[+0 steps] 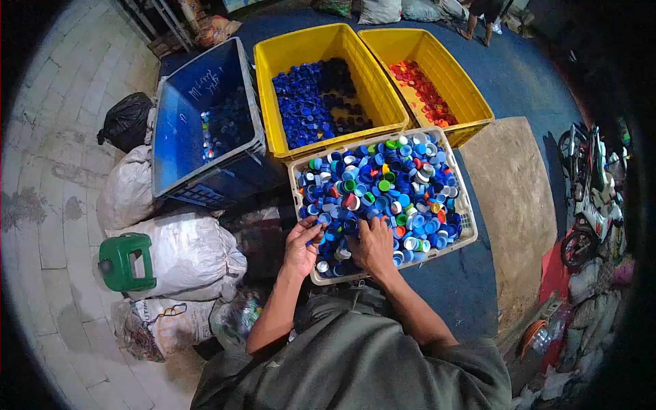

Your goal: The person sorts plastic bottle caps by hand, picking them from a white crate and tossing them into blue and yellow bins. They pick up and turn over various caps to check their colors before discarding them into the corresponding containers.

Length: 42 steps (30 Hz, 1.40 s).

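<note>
A shallow white crate (467, 205) in front of me is heaped with plastic bottle caps (383, 174), mostly blue, with some white, green, red and yellow ones. At its near left side, my left hand (301, 244) is closed with a blue bottle cap (316, 237) at its fingers. Just right of it, my right hand (374, 246) reaches down among the caps near the front of the crate. Its thumb and fingers are apart, and its fingertips are partly hidden by the heap.
Behind the crate stand a blue bin (179, 154), a yellow bin (383, 89) with dark blue caps and another yellow bin (465, 85) with red caps. White sacks (188, 253) and a green jerrycan (128, 262) sit at left. A motorbike (586, 198) is far right; a person's legs (478, 27) show at back.
</note>
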### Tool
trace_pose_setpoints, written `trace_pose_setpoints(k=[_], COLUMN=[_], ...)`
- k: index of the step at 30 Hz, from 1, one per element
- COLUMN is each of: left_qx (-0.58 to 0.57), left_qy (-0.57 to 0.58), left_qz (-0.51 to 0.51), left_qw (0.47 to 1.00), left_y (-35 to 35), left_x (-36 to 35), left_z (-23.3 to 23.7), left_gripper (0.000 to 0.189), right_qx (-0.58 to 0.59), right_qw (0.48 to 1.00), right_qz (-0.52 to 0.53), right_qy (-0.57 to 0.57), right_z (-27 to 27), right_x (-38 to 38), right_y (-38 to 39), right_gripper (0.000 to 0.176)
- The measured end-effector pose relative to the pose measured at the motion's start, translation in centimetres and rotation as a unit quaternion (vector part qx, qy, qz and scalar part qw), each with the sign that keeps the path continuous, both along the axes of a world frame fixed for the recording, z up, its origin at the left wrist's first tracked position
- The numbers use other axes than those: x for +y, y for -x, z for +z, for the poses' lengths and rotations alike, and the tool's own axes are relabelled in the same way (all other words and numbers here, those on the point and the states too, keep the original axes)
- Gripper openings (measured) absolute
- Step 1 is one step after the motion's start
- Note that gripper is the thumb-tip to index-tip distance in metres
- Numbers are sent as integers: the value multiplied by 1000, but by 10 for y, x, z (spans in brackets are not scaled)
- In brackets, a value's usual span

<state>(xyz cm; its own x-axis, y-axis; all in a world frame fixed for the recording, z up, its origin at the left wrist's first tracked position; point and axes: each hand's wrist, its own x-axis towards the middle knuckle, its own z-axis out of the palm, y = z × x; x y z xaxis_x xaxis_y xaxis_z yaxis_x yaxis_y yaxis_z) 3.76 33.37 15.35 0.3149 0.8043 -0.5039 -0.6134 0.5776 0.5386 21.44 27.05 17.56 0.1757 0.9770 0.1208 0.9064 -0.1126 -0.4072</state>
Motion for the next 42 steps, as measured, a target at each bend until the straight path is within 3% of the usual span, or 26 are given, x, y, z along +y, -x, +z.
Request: trace_pose_setpoints(k=[14,20,24,27,28,31,35,38,42], left_qx=[70,32,-18,-61,-76,-106,-113,-132,-161], left_qy=[-53,-16,-27,-35,-31,-21,-20,4,20], left_qz=[-2,-2,-9,-12,-12,-11,-8,1,1], left_qw=[996,999,999,997,997,994,993,991,987], left_y=[4,3,0,-5,-7,-12,-20,-25,-30], left_x=[0,2,4,6,7,9,9,9,8], left_z=[18,17,17,21,21,27,35,41,41], left_gripper=[41,29,27,29,30,34,38,40,37], right_qx=[-56,118,243,428,455,640,725,710,779], right_qw=[996,992,963,888,880,752,670,689,601], right_qz=[-25,-31,-84,-129,-116,-125,-145,-131,-164], right_qy=[58,19,80,111,79,94,60,64,64], right_z=[-13,-4,12,15,9,22,30,27,22], right_x=[18,15,15,11,10,8,6,9,10], right_y=[7,-10,-26,-38,-41,-47,-46,-46,-43], right_gripper=[39,38,44,40,32,36,36,37,37])
